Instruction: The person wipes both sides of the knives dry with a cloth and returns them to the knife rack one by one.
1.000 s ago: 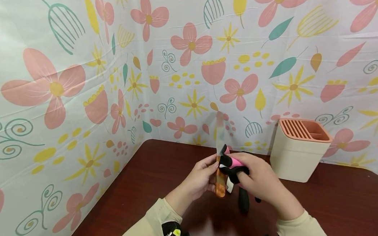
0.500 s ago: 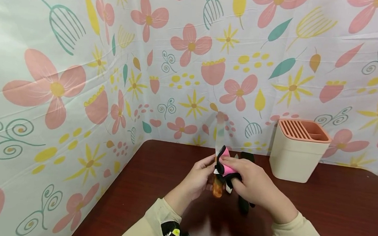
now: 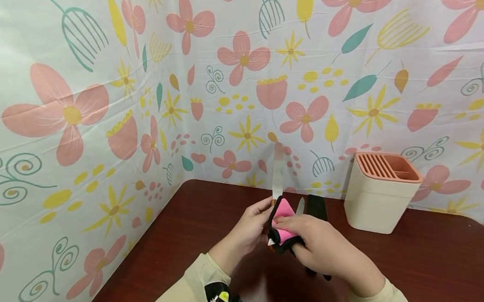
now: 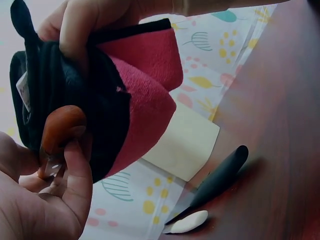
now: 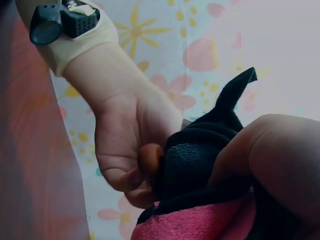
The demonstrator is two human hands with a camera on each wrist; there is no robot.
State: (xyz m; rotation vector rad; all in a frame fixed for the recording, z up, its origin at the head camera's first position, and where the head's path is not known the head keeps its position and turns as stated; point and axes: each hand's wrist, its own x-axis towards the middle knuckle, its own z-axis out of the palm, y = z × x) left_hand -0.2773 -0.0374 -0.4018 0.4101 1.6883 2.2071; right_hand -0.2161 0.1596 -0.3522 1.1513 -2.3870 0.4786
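The person's left hand (image 3: 250, 227) holds a long knife with a straight, pale metal blade (image 3: 278, 176) and a glossy amber-brown handle (image 4: 62, 130). The knife is above the dark reddish-brown wooden table (image 3: 426, 273), nearer its far left corner than its far right one, with the blade aimed toward the far edge. That direction, with the grip low on the handle, probably serves to keep the steel away from both arms. The left fingers are curled in closely on the handle, its rounded end standing out beside them in both wrist views.

The right hand (image 3: 323, 246) pinches a folded pink plush cloth with black trim and a black side (image 3: 285, 213), some of its fingers pressed into the folds. The cloth lies round the handle and touches it, covering most of it in the head view. The bunched fold probably gives the fingers padding and lets the cloth follow the handle's curve, while the left grip steadies the knife against that pressure.

Beyond the right hand, a small pointed grey blade (image 3: 301, 206) and a broad, flat black piece (image 3: 316, 206) lie side by side toward the far edge. The left wrist view shows a white handle (image 4: 189, 222) near a long black handle (image 4: 220, 175) on the table.

A cream plastic holder with a coral slotted top (image 3: 382, 196) stands upright by the far edge, toward the far right corner; its narrow slots would suit blades.
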